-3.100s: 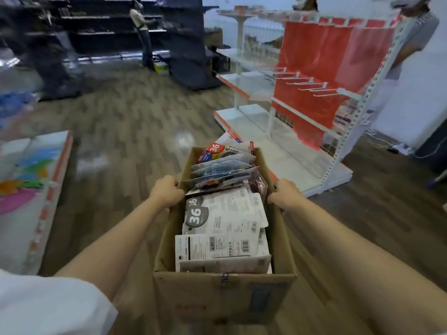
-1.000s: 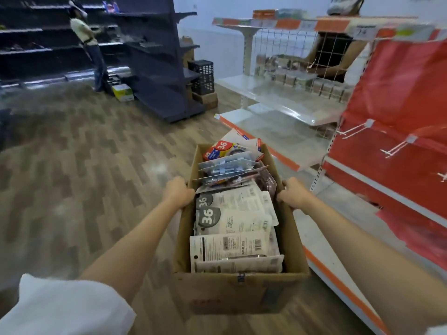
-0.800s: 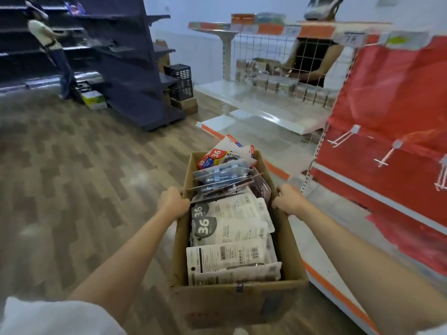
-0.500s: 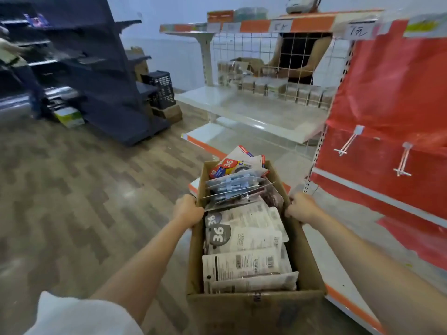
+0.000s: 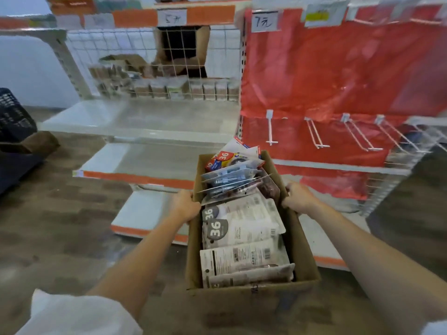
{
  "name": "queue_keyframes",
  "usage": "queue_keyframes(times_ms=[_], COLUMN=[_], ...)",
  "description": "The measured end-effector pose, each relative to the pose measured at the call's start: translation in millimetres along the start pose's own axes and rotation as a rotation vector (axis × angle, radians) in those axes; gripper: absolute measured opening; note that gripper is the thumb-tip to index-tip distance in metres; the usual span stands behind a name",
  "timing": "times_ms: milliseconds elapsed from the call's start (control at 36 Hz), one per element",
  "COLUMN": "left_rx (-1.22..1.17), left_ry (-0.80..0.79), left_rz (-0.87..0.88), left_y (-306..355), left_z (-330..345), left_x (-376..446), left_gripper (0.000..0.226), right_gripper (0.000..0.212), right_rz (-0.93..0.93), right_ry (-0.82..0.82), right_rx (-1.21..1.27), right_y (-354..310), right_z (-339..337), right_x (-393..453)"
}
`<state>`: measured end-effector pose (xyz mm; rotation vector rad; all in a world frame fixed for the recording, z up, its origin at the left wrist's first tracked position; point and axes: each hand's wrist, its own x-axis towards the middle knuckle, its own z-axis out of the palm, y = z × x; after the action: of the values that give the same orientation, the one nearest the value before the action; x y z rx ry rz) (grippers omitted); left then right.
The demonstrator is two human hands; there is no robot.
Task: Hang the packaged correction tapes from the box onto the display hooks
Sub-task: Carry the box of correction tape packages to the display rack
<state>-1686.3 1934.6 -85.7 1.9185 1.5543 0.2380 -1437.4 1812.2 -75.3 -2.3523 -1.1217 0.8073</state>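
- The left hand (image 5: pixel 185 205) gripped the left wall of the open brown cardboard box (image 5: pixel 251 292), fingers curled over its rim; the right hand (image 5: pixel 298 197) gripped the right wall the same way. Both grips were clamped on the box, which was held in the air in front of the body.
- The packaged correction tapes (image 5: pixel 242 228), flat white cards printed with a grey "36" and clear blister packs, lay stacked inside the box. One colourful pack at the far end stuck up above the rim.
- The row of white wire display hooks (image 5: pixel 316 134) jutted from the red back panel (image 5: pixel 338 68) of the rack, just beyond and to the right of the box. Every hook in view was bare, so no hanging appeared to have been done yet.
- The step in hand looked like bringing the box to the rack and putting it down. The white base shelf (image 5: pixel 321 235) with its orange edge, directly below the hooks, seemed the sensible resting place.
- To do this well, the box should be kept level so the loose packs did not slide out, and lowered with both grips holding until it sat flat.
- Placing it clear of the hook tips would leave room to lift packs out.
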Motion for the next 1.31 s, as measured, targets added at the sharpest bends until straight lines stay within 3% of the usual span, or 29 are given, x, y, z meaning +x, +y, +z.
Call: queue_keyframes(times_ms=[250, 528, 722, 944, 1194, 1306], left_rx=[0.100, 0.185, 0.236, 0.369, 0.512, 0.571], left_ry=[-0.233, -0.426, -0.514, -0.535, -0.674, -0.735], left_rz=[0.270, 0.511, 0.587, 0.709, 0.762, 0.822], left_y=[46, 137, 206, 282, 338, 352], left_z=[19, 95, 176, 265, 386, 455], left_x=[49, 50, 48, 46, 68, 82], left_gripper=[0.019, 0.016, 0.019, 0.021, 0.019, 0.029], right_gripper=[0.017, 0.007, 0.005, 0.029, 0.041, 0.040], right_rz=[0.293, 0.550, 0.687, 0.791, 1.015, 1.121], right_ry=[0.162, 0.333, 0.390, 0.432, 0.507, 0.541], right_rx=[0.086, 0.178, 0.213, 0.316, 0.513, 0.584], right_y=[35, 110, 184, 275, 367, 411], right_z=[-3, -29, -63, -87, -78, -63], right_x=[-38, -79, -80, -68, -39, -18])
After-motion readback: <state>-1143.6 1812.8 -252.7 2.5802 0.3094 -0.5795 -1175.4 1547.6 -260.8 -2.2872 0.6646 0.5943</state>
